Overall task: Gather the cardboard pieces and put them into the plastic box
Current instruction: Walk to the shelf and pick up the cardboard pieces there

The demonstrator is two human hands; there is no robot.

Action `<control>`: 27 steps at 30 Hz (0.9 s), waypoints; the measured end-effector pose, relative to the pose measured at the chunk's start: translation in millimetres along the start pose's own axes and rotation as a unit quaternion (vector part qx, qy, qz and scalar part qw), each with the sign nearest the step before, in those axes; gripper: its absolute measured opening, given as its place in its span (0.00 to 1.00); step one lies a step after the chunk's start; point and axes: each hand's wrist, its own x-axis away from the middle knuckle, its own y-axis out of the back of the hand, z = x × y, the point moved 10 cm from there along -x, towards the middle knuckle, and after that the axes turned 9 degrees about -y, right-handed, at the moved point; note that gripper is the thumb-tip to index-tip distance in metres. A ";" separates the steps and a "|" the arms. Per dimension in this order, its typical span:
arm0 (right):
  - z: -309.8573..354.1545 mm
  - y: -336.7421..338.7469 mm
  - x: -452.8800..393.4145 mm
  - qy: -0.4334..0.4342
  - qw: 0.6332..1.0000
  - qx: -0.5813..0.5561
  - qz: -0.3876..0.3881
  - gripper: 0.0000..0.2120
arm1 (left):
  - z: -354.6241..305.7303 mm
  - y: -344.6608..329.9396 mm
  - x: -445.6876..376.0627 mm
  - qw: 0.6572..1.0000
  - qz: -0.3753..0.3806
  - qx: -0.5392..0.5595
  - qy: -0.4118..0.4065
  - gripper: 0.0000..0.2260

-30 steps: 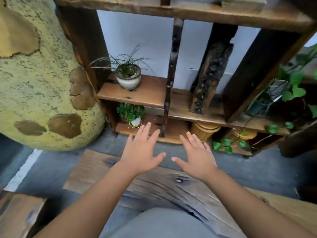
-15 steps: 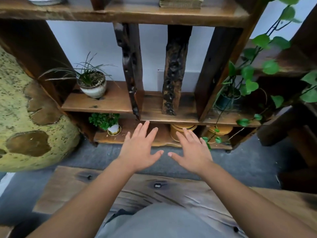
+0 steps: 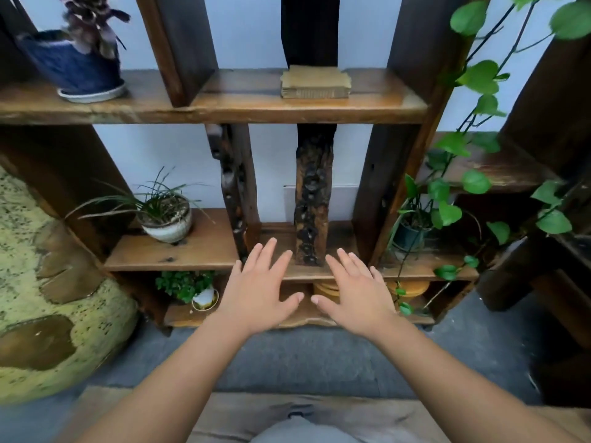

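Note:
A small stack of tan cardboard pieces (image 3: pixel 315 82) lies on the upper wooden shelf (image 3: pixel 224 105), in front of a dark upright post. My left hand (image 3: pixel 260 287) and my right hand (image 3: pixel 356 290) are held out side by side, palms down, fingers spread, holding nothing. Both hover in front of the middle shelf, well below the cardboard. No plastic box is in view.
A blue plant pot (image 3: pixel 75 67) stands at the upper shelf's left. A white pot with grass (image 3: pixel 166 222) sits on the middle shelf, a small green plant (image 3: pixel 188 287) below. A trailing vine (image 3: pixel 460 187) hangs at right. A large yellow mottled object (image 3: pixel 48 292) fills the left. A wooden bench (image 3: pixel 198 414) lies near me.
The view has tilted upward, so the upper shelf with the cardboard stack and the blue pot now shows. Both hands stay spread and empty, now in front of the middle shelf.

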 end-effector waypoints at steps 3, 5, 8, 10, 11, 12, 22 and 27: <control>12.7 33.2 -23.0 0.005 0.999 0.008 -0.038 0.43 | 7.9 32.6 -21.7 0.999 -0.034 -0.008 -0.013 0.37; 20.1 50.9 -35.4 0.018 0.998 0.016 -0.056 0.42 | 9.4 48.6 -34.4 0.998 -0.055 -0.009 -0.025 0.37; 30.8 86.6 -53.0 0.025 0.994 0.034 -0.100 0.41 | 19.2 80.5 -53.0 0.995 -0.095 -0.018 -0.028 0.36; 38.3 114.0 -67.3 0.032 0.992 0.032 -0.122 0.41 | 25.1 104.3 -69.9 0.993 -0.114 -0.023 -0.033 0.36; 40.4 126.8 -74.4 0.032 0.990 0.036 -0.135 0.41 | 28.3 115.0 -77.9 0.991 -0.122 -0.032 -0.038 0.36; 42.4 139.5 -81.6 0.032 0.988 0.038 -0.148 0.41 | 31.2 126.3 -86.1 0.990 -0.129 -0.036 -0.042 0.36; 65.3 221.2 -150.8 0.061 0.968 0.102 -0.222 0.41 | 44.8 206.2 -165.0 0.980 -0.179 -0.051 -0.069 0.35; 63.7 246.4 -201.0 0.048 0.968 0.118 -0.218 0.41 | 66.7 219.2 -215.9 0.986 -0.153 -0.034 -0.048 0.35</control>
